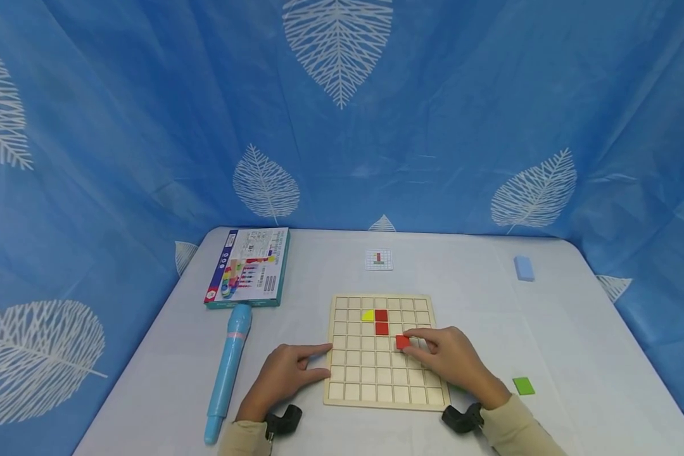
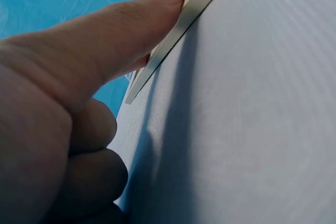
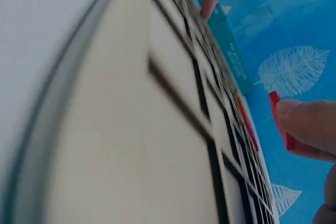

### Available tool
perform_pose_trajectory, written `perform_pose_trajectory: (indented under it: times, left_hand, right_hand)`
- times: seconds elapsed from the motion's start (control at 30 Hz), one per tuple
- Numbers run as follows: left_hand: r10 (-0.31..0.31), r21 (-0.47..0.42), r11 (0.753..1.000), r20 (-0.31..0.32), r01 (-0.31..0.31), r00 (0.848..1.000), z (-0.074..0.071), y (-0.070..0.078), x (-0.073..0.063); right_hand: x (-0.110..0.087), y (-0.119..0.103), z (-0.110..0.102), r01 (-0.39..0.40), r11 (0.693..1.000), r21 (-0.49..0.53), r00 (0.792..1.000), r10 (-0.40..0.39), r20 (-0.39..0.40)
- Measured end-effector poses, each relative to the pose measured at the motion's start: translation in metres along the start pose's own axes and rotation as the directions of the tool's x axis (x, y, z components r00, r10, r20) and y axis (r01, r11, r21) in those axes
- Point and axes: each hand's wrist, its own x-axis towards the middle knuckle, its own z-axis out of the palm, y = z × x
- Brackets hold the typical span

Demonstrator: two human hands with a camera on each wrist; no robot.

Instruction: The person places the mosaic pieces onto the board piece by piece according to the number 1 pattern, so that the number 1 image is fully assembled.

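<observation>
A wooden grid board (image 1: 353, 392) lies flat on the table. My right hand (image 1: 456, 361) pinches a red square tile (image 1: 401, 342) between thumb and index finger, above the grid; the right wrist view shows this tile (image 3: 274, 103) raised off the board. My left hand (image 1: 285, 373) touches the board's left edge with straight thumb and index fingertips, its other fingers curled under. In the left wrist view the thumb (image 2: 126, 30) rests against the board's rim (image 2: 194, 11). A yellow piece (image 1: 368, 315) with a cut-off corner lies in a cell beside two stacked red tiles (image 1: 381, 322).
Behind the board lies a small pattern card (image 1: 379, 259). A printed box (image 1: 253, 266) sits back left, with a light-blue wand-like stick (image 1: 228, 373) in front of it. On the right are a green tile (image 1: 523, 386) and a pale-blue block (image 1: 524, 268).
</observation>
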Motion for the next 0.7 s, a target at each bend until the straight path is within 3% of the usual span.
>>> perform_pose_trajectory:
  times: [0.3, 0.7]
  left_hand:
    - [-0.006, -0.003, 1.0, 0.002, 0.006, 1.0, 0.0, 0.002, 0.0]
    - [-0.008, 0.014, 1.0, -0.004, 0.008, 1.0, 0.0, 0.003, 0.0]
  right_hand:
    - [0.006, -0.009, 0.016, -0.02, 0.999, 0.036, 0.999, 0.019, 0.026]
    - [0.011, -0.011, 0.034, -0.053, 0.998, 0.037, 0.999, 0.053, -0.004]
